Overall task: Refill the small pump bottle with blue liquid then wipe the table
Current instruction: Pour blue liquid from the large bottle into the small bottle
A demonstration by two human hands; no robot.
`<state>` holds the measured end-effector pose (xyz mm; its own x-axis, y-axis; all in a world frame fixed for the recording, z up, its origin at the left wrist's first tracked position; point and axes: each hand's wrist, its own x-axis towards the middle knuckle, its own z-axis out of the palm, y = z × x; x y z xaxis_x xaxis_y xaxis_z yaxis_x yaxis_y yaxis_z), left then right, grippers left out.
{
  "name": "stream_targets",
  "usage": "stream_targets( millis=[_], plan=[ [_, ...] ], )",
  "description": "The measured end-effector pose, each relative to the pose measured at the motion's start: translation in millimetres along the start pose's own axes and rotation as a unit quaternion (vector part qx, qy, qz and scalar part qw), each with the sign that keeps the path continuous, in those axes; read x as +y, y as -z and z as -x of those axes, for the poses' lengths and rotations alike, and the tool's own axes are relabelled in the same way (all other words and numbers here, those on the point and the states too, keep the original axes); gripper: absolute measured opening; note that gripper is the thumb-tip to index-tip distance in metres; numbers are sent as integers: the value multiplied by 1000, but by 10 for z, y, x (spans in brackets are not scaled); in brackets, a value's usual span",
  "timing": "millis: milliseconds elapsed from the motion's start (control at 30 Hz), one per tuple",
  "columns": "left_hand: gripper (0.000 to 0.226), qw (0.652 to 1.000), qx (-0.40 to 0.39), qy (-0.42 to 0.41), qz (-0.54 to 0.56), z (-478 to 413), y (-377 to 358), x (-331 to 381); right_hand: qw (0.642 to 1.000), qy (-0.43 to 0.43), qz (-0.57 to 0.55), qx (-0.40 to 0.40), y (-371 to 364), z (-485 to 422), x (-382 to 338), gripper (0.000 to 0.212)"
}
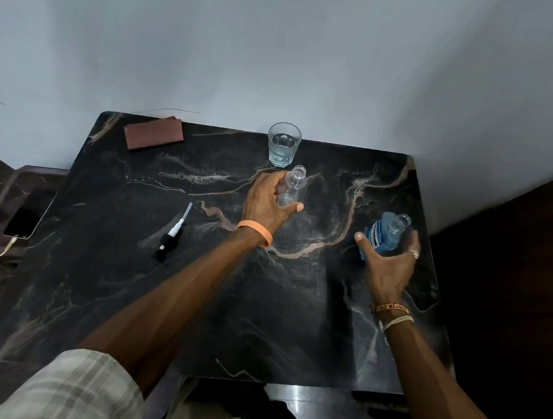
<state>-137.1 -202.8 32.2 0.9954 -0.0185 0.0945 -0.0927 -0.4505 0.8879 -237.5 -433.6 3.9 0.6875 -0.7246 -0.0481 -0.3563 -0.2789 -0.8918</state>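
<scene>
As left grip [266, 205] holds bottle [297, 182], right [389, 271] holds mouthwash [379, 235].

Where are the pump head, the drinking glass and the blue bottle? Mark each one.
pump head [175, 228], head view, on its white collar.
drinking glass [280, 159], head view, on its front wall.
blue bottle [375, 235], head view, on its label.

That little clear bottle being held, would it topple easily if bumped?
Probably. The small clear bottle looks empty and thin-walled, so likely light and tippy. Uncapped, it would spill once filled. The left hand gripping it helps steady it.
</scene>
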Motion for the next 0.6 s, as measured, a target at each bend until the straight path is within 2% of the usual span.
stream_targets(
  millis=[67,133,233,333,433,600],
  plan=[
    [63,1000,0,3,5,15,3,-11,1000,-3,-10,-22,-69,-21,93,92],
    [62,1000,1,7,6,24,16,-14,1000,-5,-17,-10,-123,-54,127,70],
    [61,1000,1,6,7,37,45,0,1000,-10,-6,18,-172,-135,103,52],
    [62,1000,2,8,18,55,68,17,999,24,28,-10,-180,-162,-11,50],
    [65,1000,1,6,23,57,96,49,989,115,77,-52,-171,-158,-251,51],
    [60,999,15,4,29,44,144,146,941,262,203,-70,-216,-183,-837,56]
  ],
)
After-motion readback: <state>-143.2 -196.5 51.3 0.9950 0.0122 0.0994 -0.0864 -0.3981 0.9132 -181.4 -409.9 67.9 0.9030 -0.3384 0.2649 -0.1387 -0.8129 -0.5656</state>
